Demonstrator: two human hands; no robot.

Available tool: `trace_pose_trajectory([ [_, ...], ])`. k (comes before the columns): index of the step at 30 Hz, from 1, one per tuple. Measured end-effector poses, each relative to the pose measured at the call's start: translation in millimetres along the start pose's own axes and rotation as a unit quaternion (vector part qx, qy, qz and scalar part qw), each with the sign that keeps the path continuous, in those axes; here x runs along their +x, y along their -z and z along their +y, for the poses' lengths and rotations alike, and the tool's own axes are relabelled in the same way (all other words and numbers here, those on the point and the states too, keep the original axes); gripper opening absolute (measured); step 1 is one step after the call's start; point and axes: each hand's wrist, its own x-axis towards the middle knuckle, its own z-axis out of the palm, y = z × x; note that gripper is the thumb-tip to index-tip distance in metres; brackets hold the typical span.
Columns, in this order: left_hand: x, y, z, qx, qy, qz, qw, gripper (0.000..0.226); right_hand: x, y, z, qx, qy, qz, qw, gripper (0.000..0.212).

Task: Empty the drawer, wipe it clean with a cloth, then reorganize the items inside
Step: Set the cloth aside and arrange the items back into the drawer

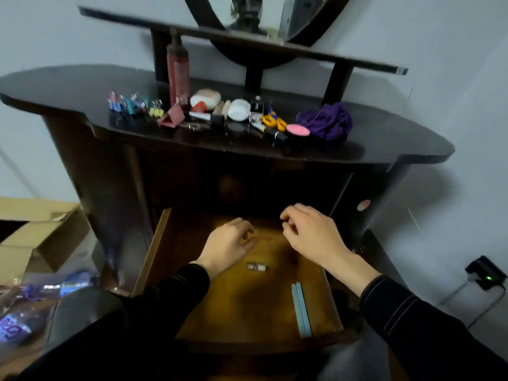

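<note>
1 drawer, 1 small bottle, 2 blue strips, 1 purple cloth, 1 red bottle (clips too blurred)

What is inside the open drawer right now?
A small bottle mid-floor and two pale blue sticks by the right wall. The left hand and right hand cover the rear floor; anything beneath is hidden.

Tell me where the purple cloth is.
In the head view, the purple cloth lies on the dresser top, at the right end of the row, beside the pink pad.
</note>
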Motion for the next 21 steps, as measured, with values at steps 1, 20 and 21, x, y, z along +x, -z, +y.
trace_pose_trajectory([
  [1, 6, 20, 10, -0.002, -0.028, 0.028, 0.999, 0.021, 11, 18, -9, 0.02, 0.003, 0.055, 0.998, 0.013],
  [20, 188, 251, -9, -0.123, 0.219, 0.308, 0.917, 0.071, 165, 68, -29, -0.061, -0.051, 0.107, 0.991, 0.044],
  [21, 201, 254, -19, -0.127, 0.25, 0.283, 0.917, 0.081, 164, 66, -29, -0.064, -0.047, 0.12, 0.99, 0.045],
])
